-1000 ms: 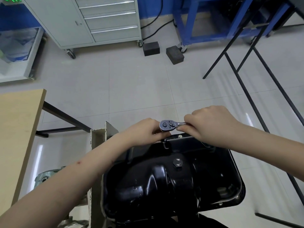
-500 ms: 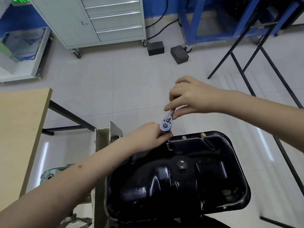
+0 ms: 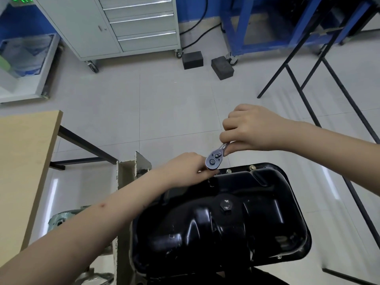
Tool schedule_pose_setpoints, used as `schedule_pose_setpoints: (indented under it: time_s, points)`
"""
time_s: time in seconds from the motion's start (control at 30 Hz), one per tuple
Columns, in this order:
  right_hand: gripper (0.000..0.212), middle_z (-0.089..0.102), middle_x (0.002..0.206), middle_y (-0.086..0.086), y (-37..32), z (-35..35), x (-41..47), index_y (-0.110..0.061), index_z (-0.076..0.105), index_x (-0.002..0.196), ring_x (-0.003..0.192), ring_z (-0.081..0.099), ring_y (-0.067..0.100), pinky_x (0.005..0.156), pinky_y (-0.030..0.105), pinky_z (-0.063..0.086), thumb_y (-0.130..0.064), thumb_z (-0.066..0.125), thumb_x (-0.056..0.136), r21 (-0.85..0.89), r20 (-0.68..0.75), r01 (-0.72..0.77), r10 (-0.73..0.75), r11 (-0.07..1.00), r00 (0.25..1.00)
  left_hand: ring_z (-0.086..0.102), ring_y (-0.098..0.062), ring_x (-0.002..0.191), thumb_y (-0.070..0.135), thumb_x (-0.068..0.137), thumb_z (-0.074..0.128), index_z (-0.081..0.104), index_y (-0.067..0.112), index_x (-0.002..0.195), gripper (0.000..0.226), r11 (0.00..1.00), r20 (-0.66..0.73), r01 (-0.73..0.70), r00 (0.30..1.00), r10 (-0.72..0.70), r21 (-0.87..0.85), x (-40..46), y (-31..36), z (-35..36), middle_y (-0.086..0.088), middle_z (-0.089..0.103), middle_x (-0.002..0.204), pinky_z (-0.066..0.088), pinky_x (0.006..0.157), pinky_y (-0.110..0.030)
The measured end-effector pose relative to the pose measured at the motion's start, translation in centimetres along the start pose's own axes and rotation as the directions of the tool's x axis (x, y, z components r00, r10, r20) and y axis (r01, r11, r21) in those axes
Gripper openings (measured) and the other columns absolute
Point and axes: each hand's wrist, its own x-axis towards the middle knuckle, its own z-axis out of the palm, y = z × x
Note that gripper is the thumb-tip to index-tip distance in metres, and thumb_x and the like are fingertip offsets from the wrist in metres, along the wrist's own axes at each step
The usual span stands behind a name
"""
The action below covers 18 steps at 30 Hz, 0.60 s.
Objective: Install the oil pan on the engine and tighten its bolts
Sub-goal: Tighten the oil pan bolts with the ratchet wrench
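The black oil pan [image 3: 236, 227] sits upside down on the engine, its drain plug [image 3: 226, 205] facing up. Two brass-coloured bolts [image 3: 228, 171] show on its far rim. A chrome ratchet wrench [image 3: 214, 158] stands over the far-left corner of the rim. My right hand [image 3: 248, 128] grips the ratchet handle, which points up and to the right. My left hand [image 3: 188, 168] is curled under the ratchet head and holds the part below it; the socket and the bolt under it are hidden.
A wooden table [image 3: 22, 161] stands to the left, with an engine stand post [image 3: 127, 182] beside the pan. Black metal frame legs [image 3: 308, 103] cross the floor on the right. Two dark blocks [image 3: 222, 67], a grey drawer cabinet [image 3: 123, 25] and a blue frame [image 3: 257, 23] lie farther off.
My right hand swung the ratchet handle from pointing right to pointing away, then partway back toward the right. My left hand stayed at the ratchet head.
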Motion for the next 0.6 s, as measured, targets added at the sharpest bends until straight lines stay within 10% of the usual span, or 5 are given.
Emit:
schedule_pose_setpoints:
  time_s: [0.3, 0.6]
  points:
    - [0.045, 0.046, 0.045, 0.006, -0.6, 0.9, -0.3, -0.009, 0.056, 0.058, 0.035, 0.045, 0.021, 0.039, 0.021, 0.036, -0.049, 0.056, 0.078, -0.051, -0.027, -0.023, 0.022, 0.998, 0.999, 0.048, -0.027, 0.067, 0.034, 0.093, 0.048, 0.060, 0.001, 0.093, 0.036, 0.996, 0.019, -0.014, 1.000, 0.016, -0.090, 0.2, -0.8, 0.0, -0.018, 0.060, 0.077, 0.032, 0.060, -0.027]
    - [0.054, 0.046, 0.043, 0.004, -2.6, 1.1, -1.6, -0.011, 0.056, 0.053, 0.036, 0.046, 0.020, 0.041, 0.021, 0.032, -0.058, 0.049, 0.077, -0.075, -0.062, -0.234, 0.229, 0.969, 0.971, 0.038, -0.001, 0.047, 0.032, 0.090, 0.053, 0.041, 0.029, 0.060, 0.032, 0.972, -0.001, -0.011, 1.000, 0.011, -0.236, 0.2, -1.5, 0.4, 0.010, 0.038, 0.052, 0.032, 0.050, -0.011]
